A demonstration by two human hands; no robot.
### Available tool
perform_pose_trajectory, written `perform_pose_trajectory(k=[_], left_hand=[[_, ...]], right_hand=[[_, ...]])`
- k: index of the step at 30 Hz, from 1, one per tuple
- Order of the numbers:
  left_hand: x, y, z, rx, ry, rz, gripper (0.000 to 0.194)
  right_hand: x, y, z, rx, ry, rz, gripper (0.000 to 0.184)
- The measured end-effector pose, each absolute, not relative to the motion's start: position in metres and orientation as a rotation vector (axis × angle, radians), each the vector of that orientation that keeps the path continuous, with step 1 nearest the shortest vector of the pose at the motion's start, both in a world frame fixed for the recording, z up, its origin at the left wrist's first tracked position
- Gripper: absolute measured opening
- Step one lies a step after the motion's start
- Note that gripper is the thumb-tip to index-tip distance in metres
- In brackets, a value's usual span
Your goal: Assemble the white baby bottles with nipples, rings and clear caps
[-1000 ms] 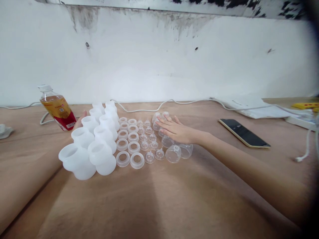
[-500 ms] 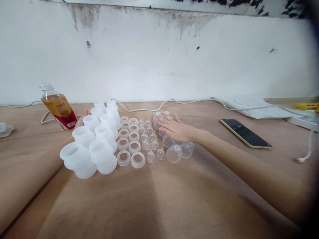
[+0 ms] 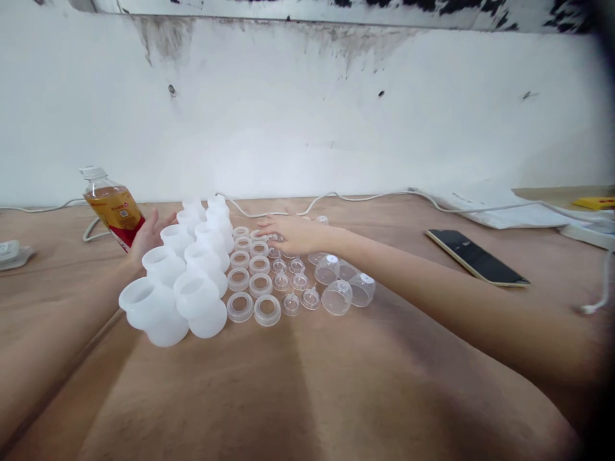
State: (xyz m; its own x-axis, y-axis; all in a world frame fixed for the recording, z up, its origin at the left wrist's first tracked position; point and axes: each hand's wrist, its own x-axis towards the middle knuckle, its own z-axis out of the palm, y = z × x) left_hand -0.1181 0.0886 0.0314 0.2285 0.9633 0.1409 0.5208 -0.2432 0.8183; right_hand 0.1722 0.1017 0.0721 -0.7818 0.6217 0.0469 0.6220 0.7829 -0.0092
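Two rows of white baby bottle bodies (image 3: 202, 298) stand on the table at left centre. My left hand (image 3: 150, 235) is beside their far outer side, fingers apart and holding nothing, partly hidden by the bottles. Right of the bottles lie two columns of translucent collar rings (image 3: 267, 310), then two columns of clear silicone nipples (image 3: 291, 303). Clear domed caps (image 3: 337, 297) make up the rightmost group. My right hand (image 3: 295, 234) is stretched flat over the far nipples, fingers pointing left toward the rings. It covers several pieces; whether it touches them I cannot tell.
A drink bottle (image 3: 115, 208) stands just behind my left hand. On the right lie a phone (image 3: 475, 256), white papers (image 3: 494, 208) and a power strip (image 3: 589, 234). A white cable (image 3: 317, 200) runs along the wall (image 3: 298, 115). A small white object (image 3: 13, 255) sits far left.
My right hand has moved left from over the caps to over the far nipples, uncovering some caps. More of my left hand now shows beside the bottles, in front of the drink bottle.
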Motion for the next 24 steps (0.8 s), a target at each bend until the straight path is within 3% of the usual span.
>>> perform_pose_trajectory(k=[3, 15, 24], left_hand=[[-0.124, 0.091, 0.026, 1.776, 1.275, 0.878, 0.074], [-0.121, 0.084, 0.029, 1.904, 1.052, 0.885, 0.055], [-0.113, 0.082, 0.03, 2.092, 1.106, 0.818, 0.057]], right_hand=[[0.144, 0.122, 0.07, -0.982, -3.027, -0.035, 0.04], [0.13, 0.134, 0.065, -0.868, -3.126, -0.02, 0.04], [0.132, 0.139, 0.061, -0.841, -3.101, 0.044, 0.038]])
